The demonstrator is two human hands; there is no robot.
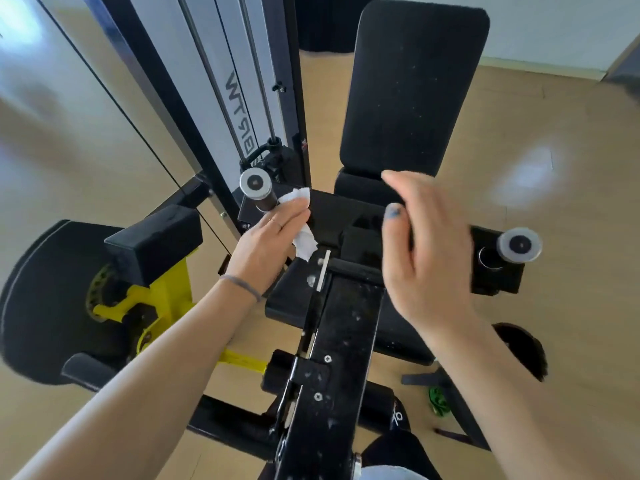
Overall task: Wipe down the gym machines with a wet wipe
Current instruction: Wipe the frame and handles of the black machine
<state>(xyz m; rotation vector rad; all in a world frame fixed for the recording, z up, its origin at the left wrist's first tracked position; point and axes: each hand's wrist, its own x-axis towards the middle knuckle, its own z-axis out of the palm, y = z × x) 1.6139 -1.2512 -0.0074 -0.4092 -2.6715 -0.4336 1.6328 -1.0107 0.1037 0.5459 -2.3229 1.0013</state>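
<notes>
Up close, the left hand (266,244) clutches a white wet wipe (300,220) in its fingers (294,211), pressing it against the left handle (258,190) of the black gym machine (332,341). Meanwhile the right hand (426,258) hovers over the machine's middle, blurred, fingers loosely spread and holding nothing, near the padded backrest (412,88).
</notes>
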